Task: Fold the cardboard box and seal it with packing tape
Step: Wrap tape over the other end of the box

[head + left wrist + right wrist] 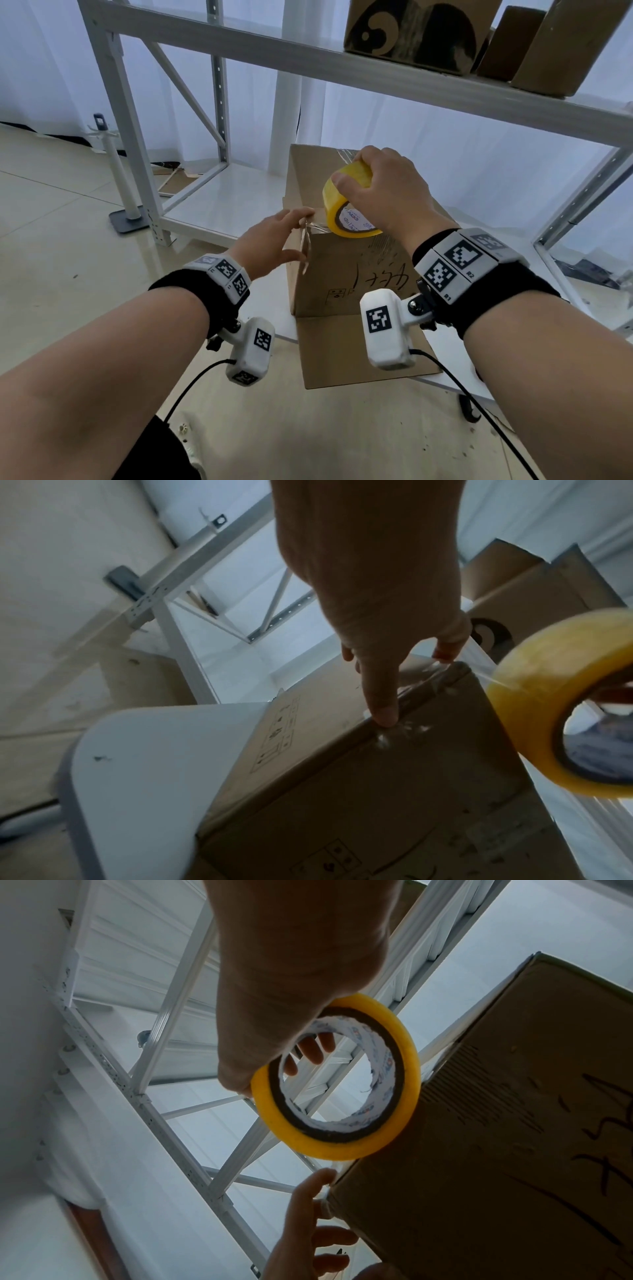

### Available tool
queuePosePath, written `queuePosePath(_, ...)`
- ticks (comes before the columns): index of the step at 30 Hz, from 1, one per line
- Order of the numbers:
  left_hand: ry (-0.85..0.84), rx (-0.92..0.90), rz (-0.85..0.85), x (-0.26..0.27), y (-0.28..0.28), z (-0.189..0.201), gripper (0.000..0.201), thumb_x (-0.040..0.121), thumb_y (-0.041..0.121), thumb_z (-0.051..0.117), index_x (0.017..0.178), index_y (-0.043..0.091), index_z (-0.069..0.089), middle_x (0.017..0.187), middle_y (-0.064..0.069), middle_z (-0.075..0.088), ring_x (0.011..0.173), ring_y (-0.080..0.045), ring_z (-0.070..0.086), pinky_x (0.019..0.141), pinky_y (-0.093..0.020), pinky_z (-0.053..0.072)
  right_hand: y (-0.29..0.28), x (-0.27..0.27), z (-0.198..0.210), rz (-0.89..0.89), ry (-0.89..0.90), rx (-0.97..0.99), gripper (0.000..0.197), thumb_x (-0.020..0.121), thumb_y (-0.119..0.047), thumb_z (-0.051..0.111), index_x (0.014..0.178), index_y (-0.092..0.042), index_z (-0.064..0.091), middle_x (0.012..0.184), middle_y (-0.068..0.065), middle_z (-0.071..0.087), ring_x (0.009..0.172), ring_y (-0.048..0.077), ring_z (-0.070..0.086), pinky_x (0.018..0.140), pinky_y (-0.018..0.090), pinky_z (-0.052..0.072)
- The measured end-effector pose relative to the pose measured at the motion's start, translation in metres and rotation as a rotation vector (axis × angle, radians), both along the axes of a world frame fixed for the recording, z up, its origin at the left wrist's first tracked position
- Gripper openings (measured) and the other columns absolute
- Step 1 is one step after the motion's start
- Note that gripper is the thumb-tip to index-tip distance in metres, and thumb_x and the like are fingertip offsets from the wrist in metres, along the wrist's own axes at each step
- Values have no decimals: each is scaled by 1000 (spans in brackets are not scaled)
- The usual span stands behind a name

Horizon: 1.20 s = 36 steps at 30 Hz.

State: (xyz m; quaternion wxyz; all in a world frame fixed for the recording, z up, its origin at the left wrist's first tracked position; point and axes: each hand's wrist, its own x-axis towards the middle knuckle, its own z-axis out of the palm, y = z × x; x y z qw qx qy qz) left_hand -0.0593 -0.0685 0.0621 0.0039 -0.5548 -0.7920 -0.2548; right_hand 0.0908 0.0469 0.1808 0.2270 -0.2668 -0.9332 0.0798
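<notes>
the cardboard box [346, 274] stands on a white table [143, 753], one flap lying flat toward the person, and serves as landmark for all positions here. the right hand [387, 192] holds the yellow tape roll [349, 202] above the box's top near-left corner, thumb on the roll's outer face and fingers curled over the far side, two fingertips visible through the core in the right wrist view. the left hand [270, 236] is at the same corner on the box's left side, fingers extended, one fingertip pressing the loose tape end [404, 729] down against the box's edge; it grips nothing. a short clear strip runs from that pressed end up to the roll, so the roll lies just right of and above the anchor point. judgement: the coming pull should run from this corner across the top, along the seam toward the box's far side, where older clear tape already shows; the right hand is the nearer one to carry it, while the left keeps the end pinned.
</notes>
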Motion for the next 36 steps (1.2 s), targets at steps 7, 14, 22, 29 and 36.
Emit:
queuePosePath(7, -46, 2, -6, 2, 3, -1, 83, 75, 45, 73, 142, 26, 27, 128, -4, 51, 111, -20, 51, 93, -34, 46, 1, 1, -1, -1, 19, -3, 51, 90, -55, 47, 126, -19, 50, 117, 2, 54, 109, 21, 48, 79, 30, 36)
queuePosePath(14, 23, 154, 50, 9, 7, 16, 45, 82, 45, 66, 118, 20, 58, 102, 1, 60, 92, -13, 51, 81, -30, 46, 1, 2, -1, -2, 10, 7, 54, 90, -57, 46, 128, -19, 49, 121, 4, 54, 111, 23, 49, 79, 30, 37)
queuePosePath(22, 251, 57, 37, 15, 8, 15, 72, 82, 47, 66, 142, 21, 36, 139, -4, 43, 124, -24, 44, 101, -37, 39, 2, 2, 1, 1, 8, -6, 53, 90, -57, 46, 127, -19, 49, 118, 4, 55, 108, 22, 49, 78, 31, 36)
queuePosePath(29, 228, -86, 118, 22, 12, 5, 100, 76, 51, 71, 150, 22, 10, 154, 0, 20, 140, -24, 22, 114, -39, 18, 2, 2, 0, 2, 10, 4, 52, 90, -56, 45, 127, -19, 49, 118, 4, 54, 109, 22, 49, 78, 31, 35)
queuePosePath(36, 122, 130, 134, 18, 12, 17, 59, 78, 52, 67, 124, 20, 47, 119, 1, 60, 110, -22, 55, 101, -37, 32, 1, 0, 5, -15, 16, -10, 51, 91, -55, 45, 125, -17, 51, 112, 4, 55, 96, 18, 46, 76, 31, 34)
